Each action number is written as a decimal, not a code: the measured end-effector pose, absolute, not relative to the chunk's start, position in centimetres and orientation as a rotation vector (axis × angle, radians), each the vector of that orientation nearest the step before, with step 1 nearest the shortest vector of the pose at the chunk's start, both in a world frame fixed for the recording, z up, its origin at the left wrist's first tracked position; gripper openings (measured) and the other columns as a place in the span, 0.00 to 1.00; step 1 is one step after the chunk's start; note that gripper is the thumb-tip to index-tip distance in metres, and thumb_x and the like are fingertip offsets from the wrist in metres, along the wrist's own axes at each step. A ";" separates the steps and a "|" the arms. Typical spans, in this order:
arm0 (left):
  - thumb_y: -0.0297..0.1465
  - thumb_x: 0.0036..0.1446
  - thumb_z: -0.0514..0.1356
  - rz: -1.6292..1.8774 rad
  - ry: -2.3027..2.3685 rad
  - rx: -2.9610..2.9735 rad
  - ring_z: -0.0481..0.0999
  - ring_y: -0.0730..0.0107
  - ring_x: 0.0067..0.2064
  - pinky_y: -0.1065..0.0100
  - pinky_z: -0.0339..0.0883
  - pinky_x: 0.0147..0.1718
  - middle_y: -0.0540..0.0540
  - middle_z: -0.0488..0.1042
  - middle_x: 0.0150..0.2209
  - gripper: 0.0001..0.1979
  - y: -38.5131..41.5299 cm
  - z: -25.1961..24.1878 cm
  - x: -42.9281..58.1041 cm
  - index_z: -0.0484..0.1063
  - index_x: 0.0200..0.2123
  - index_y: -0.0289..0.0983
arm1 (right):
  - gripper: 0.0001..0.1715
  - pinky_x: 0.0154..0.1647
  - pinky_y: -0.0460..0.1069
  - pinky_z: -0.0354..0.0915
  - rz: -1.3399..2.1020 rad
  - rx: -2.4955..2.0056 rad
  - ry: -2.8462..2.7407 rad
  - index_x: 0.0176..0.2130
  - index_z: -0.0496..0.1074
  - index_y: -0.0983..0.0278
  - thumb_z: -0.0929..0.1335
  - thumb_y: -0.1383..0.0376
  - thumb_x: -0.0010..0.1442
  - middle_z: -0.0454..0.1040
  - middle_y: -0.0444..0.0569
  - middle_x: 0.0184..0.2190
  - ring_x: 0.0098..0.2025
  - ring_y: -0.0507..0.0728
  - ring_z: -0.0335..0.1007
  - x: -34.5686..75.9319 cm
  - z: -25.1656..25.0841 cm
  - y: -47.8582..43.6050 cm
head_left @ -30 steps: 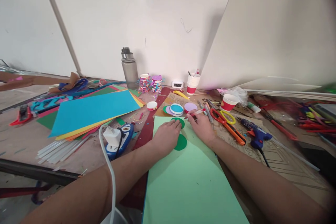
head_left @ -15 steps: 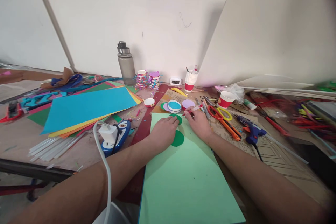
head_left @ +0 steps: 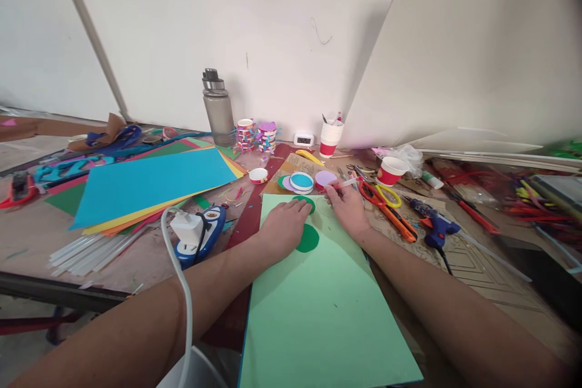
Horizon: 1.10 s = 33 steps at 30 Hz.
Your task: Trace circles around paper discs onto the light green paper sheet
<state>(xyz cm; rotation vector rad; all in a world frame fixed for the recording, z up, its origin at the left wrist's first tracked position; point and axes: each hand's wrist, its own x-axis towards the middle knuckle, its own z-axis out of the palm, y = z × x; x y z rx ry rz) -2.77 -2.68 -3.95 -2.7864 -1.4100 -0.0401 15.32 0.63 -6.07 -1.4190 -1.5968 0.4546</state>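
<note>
A light green sheet of paper [head_left: 331, 327] lies lengthwise in front of me. Pressing on it with fingers laid flat, my left hand [head_left: 284, 227] partly covers a dark green paper circle [head_left: 311, 204]. A second dark green circle [head_left: 308, 238] lies just beside that hand, nearer to me. My right hand [head_left: 348, 209] pinches a slim red-and-white pen [head_left: 349, 182] near the sheet's far right edge. Beyond the fingers sit a purple disc [head_left: 325, 179] and a white-rimmed blue disc [head_left: 301, 180].
At left are stacked coloured sheets [head_left: 150, 185], clear sticks [head_left: 91, 251] and a power strip [head_left: 209, 233] with a white cable. Orange-handled scissors [head_left: 386, 209], a blue glue gun [head_left: 439, 231] and a paper cup [head_left: 391, 171] are at right. A bottle [head_left: 218, 112] stands behind.
My right hand has shifted slightly right, and the pen has swung with its writing end away from the covered green circle. My left hand stays put; the view has tilted slightly.
</note>
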 end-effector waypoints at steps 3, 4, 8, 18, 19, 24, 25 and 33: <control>0.19 0.61 0.50 -0.057 -1.392 -2.802 0.66 0.58 0.65 0.56 0.63 0.60 0.37 0.66 0.64 0.25 -2.6 -3.9 -2.8 0.65 0.61 0.32 | 0.17 0.35 0.52 0.65 0.405 -1.419 -1.682 0.34 0.70 0.61 0.61 0.53 0.64 0.76 0.50 0.27 0.31 0.59 0.72 15.2 -5.8 0.4; 0.19 0.60 0.50 -0.057 -1.382 -2.806 0.66 0.57 0.65 0.56 0.63 0.60 0.37 0.66 0.64 0.25 -2.5 -4.0 -2.8 0.66 0.60 0.32 | 0.17 0.36 0.52 0.65 0.380 -1.419 -1.715 0.34 0.70 0.61 0.60 0.54 0.64 0.77 0.50 0.28 0.32 0.59 0.73 15.1 -5.7 0.4; 0.20 0.60 0.51 -0.105 -1.367 -2.794 0.69 0.57 0.62 0.58 0.64 0.58 0.38 0.68 0.63 0.23 -2.2 -4.3 -3.0 0.69 0.57 0.33 | 0.16 0.42 0.53 0.65 0.288 -1.420 -1.835 0.35 0.71 0.61 0.60 0.56 0.64 0.78 0.53 0.33 0.37 0.61 0.74 14.9 -5.6 0.3; 0.22 0.62 0.50 -0.112 -1.338 -2.780 0.69 0.59 0.62 0.59 0.64 0.58 0.40 0.68 0.63 0.23 -2.0 -4.6 -3.0 0.69 0.59 0.34 | 0.15 0.41 0.53 0.66 0.281 -1.446 -1.815 0.36 0.71 0.62 0.60 0.58 0.65 0.79 0.53 0.33 0.36 0.60 0.74 15.1 -6.0 0.4; 0.22 0.62 0.50 -0.114 -1.340 -2.776 0.69 0.59 0.62 0.59 0.64 0.58 0.40 0.68 0.63 0.23 -2.0 -4.6 -3.0 0.69 0.59 0.34 | 0.15 0.41 0.53 0.66 0.269 -1.436 -1.823 0.36 0.71 0.62 0.60 0.58 0.65 0.78 0.53 0.33 0.36 0.60 0.74 15.1 -6.0 0.4; 0.22 0.62 0.50 -0.101 -1.358 -2.775 0.68 0.58 0.63 0.58 0.64 0.58 0.41 0.68 0.63 0.23 -2.1 -4.5 -2.9 0.69 0.59 0.34 | 0.13 0.40 0.52 0.66 0.252 -1.401 -1.841 0.35 0.71 0.62 0.61 0.60 0.65 0.78 0.52 0.33 0.36 0.59 0.74 14.9 -5.9 0.3; 0.22 0.62 0.50 -0.097 -1.361 -2.778 0.68 0.57 0.63 0.57 0.64 0.58 0.40 0.67 0.63 0.23 -2.1 -4.5 -2.9 0.69 0.59 0.33 | 0.12 0.41 0.51 0.66 0.254 -1.400 -1.841 0.35 0.70 0.62 0.61 0.60 0.65 0.78 0.52 0.34 0.36 0.59 0.74 14.9 -5.9 0.3; 0.22 0.62 0.50 -0.127 -1.380 -2.801 0.68 0.57 0.63 0.55 0.63 0.60 0.39 0.68 0.62 0.23 -2.1 -4.3 -2.9 0.69 0.59 0.32 | 0.13 0.42 0.51 0.66 0.234 -1.424 -1.899 0.36 0.72 0.64 0.61 0.63 0.65 0.79 0.54 0.34 0.37 0.58 0.74 14.8 -5.9 0.3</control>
